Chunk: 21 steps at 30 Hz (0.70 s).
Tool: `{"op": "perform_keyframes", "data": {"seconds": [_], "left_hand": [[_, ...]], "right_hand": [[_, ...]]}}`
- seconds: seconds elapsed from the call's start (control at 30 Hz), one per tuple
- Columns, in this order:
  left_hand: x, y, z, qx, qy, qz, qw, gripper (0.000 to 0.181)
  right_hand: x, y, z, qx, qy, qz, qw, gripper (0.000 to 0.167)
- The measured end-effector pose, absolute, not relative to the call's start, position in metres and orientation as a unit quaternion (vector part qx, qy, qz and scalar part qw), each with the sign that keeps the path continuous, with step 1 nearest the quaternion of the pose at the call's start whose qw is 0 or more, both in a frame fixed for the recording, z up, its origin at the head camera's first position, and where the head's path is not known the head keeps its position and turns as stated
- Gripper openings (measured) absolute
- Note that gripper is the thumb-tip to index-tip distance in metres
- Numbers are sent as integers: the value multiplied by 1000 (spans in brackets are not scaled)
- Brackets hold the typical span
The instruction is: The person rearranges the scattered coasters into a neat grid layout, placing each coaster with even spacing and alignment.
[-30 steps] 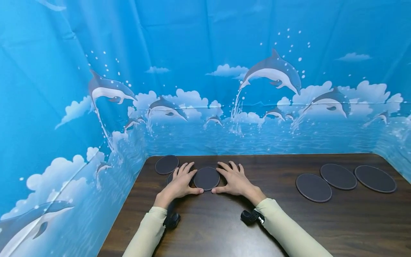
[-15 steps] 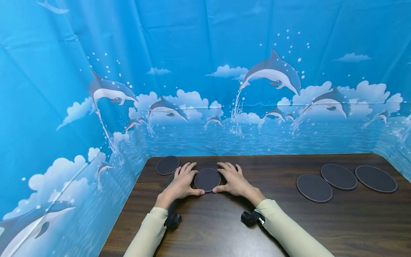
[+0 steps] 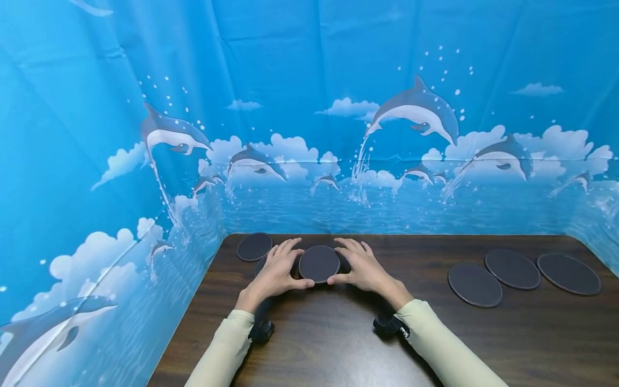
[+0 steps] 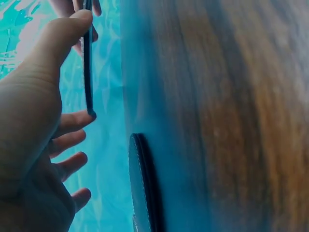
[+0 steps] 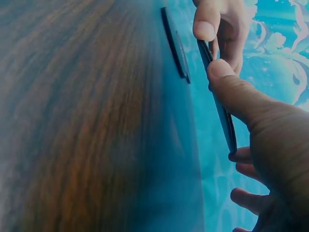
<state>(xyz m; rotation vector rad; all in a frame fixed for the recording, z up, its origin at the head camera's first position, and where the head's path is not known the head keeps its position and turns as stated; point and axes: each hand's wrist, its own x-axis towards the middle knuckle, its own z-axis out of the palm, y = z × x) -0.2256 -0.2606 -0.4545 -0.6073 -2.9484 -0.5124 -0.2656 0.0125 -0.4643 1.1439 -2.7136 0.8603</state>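
A round dark coaster (image 3: 319, 264) with a stitched rim is held between both hands in the head view. My left hand (image 3: 275, 275) grips its left edge, thumb at the near side and a fingertip at the far side. On the opposite edge, my right hand (image 3: 366, 271) holds it the same way. Both wrist views show the thin coaster (image 4: 88, 63) raised off the table, the other fingers spread free. Just left of my left hand lies a second coaster (image 3: 259, 265), partly hidden by that hand. Another coaster (image 3: 254, 246) lies behind it.
Toward the right of the brown wooden table (image 3: 333, 333) lie three more dark coasters, the nearest coaster (image 3: 475, 285) left of the middle coaster (image 3: 512, 269) and the far-right coaster (image 3: 568, 274). A blue dolphin-print curtain (image 3: 290, 107) closes off the back and left side.
The coaster between the hands has risen from the tabletop, both hands lifting with it. The head view has shifted slightly. The other coasters have stayed in place.
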Motion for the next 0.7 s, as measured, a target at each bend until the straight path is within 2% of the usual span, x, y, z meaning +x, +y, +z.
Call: {"op": "perform_keyframes", "data": {"seconds": [0.3,0.53,0.7], "left_hand": [[-216,-247,-457,-224,-955,-181,78,91],[-215,-233,-454,-235,-951,-187,81,90],[-214,-221,-452,-245,-946,-197,75,89]], "right_hand": [[-251,34,-466,367,-882,292,40,85],[-243,53,-462,346,-873,343,16,85],[-238,67,-461,339,-875,344,22,86]]}}
